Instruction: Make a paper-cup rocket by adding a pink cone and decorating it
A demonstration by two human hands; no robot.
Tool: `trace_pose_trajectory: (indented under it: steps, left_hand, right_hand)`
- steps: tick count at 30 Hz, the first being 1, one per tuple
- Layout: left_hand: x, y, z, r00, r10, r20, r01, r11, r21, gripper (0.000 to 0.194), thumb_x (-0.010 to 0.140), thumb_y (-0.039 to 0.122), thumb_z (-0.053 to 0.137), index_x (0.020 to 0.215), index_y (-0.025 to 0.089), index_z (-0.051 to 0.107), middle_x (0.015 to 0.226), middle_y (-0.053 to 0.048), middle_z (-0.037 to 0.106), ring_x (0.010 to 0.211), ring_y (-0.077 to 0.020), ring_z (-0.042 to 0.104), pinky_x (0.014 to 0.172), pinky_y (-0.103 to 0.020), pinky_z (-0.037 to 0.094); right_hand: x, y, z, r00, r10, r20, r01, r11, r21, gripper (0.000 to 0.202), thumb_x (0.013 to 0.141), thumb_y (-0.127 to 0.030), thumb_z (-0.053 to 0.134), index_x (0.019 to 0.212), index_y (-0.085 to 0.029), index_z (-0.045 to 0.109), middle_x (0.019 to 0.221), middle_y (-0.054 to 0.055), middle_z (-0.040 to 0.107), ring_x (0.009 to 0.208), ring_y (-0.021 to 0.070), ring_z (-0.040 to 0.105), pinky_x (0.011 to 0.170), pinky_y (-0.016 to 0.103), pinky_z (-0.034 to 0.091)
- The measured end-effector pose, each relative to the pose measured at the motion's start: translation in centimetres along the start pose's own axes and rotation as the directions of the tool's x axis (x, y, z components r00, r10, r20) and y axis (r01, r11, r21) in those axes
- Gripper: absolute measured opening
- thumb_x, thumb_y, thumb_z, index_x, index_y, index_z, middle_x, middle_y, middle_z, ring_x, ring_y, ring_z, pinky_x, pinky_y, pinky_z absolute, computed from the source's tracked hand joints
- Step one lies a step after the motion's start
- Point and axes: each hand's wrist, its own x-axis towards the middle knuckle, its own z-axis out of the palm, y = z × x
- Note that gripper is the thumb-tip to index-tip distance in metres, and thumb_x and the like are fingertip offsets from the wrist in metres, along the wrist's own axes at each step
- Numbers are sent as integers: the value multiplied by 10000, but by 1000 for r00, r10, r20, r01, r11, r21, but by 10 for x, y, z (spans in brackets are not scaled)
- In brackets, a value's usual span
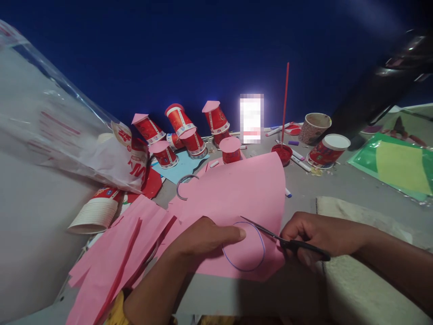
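A large sheet of pink paper curls up in front of me, with a circle drawn on it in blue line. My left hand grips the sheet, its thumb lying on top inside the left part of the circle; the other fingers are hidden under the paper. Black-handled scissors are held in my right hand, fingers wrapped round the handles. Their blades lie at the sheet's right side, pointing left, with the tip near the top of the circle.
Red paper cups with pink cone tops stand along the back. Pink paper strips and stacked cups lie left. A red pot holds an upright red stick. A pale cloth lies under my right arm, green packets beyond.
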Motion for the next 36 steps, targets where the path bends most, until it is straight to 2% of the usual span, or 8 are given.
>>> trace_pose_trajectory:
  steps: [4, 9, 14, 19, 22, 30, 36]
  left_hand:
    - [-4, 6, 2, 995, -94, -33, 96, 994, 47, 498, 573, 591, 851, 484, 228, 522, 505, -3, 502, 564, -185, 485, 545, -314, 341]
    - [-5, 6, 1, 994, -95, -46, 99, 990, 103, 496, 605, 605, 844, 479, 210, 572, 505, -21, 551, 572, -198, 533, 546, -318, 348]
    - [-5, 6, 0, 995, -98, -28, 101, 984, 146, 537, 588, 680, 819, 504, 206, 582, 530, -8, 535, 594, -191, 501, 591, -329, 341]
    - [-5, 8, 0, 994, -109, -4, 108, 979, 170, 580, 552, 699, 803, 471, 237, 462, 527, 17, 451, 598, -172, 431, 624, -336, 304]
    - [-5, 9, 0, 995, -102, 20, 97, 981, 167, 597, 555, 711, 790, 472, 248, 423, 531, 25, 422, 597, -161, 397, 628, -338, 283]
    - [-6, 9, 1, 993, -112, -27, 115, 979, 166, 592, 537, 699, 809, 460, 237, 446, 516, 23, 435, 598, -164, 413, 618, -332, 274]
    - [-5, 8, -2, 994, -106, 3, 104, 983, 152, 595, 504, 710, 821, 459, 239, 460, 523, 25, 422, 594, -169, 413, 624, -336, 277]
  right_hand:
    - [1, 2, 0, 1000, -6, -6, 6, 1000, 13, 706, 608, -788, 866, 708, -124, 646, 595, -53, 509, 542, 68, 379, 478, 199, 238]
    - [3, 3, 1, 1000, -24, -5, 25, 1000, 12, 598, 693, -683, 877, 693, -139, 628, 572, -67, 471, 512, 61, 355, 463, 190, 230]
    - [2, -2, 2, 999, -15, -29, 14, 1000, -23, 620, 649, -697, 890, 661, -146, 608, 534, -86, 408, 488, 53, 324, 436, 182, 203]
    - [2, -3, 2, 999, -23, -39, 21, 999, -44, 607, 674, -696, 876, 673, -140, 634, 536, -70, 476, 484, 54, 341, 430, 183, 208]
    - [3, -2, 3, 999, -36, -35, 36, 999, -25, 613, 653, -698, 888, 657, -148, 616, 525, -83, 442, 481, 52, 332, 425, 178, 218]
    - [2, -4, 3, 999, -29, -45, 28, 1000, -12, 571, 671, -645, 903, 653, -135, 647, 515, -74, 456, 476, 51, 333, 417, 169, 225]
    - [3, -3, 4, 998, -34, -48, 34, 999, -11, 548, 694, -628, 893, 663, -130, 665, 519, -66, 488, 469, 51, 348, 413, 168, 216]
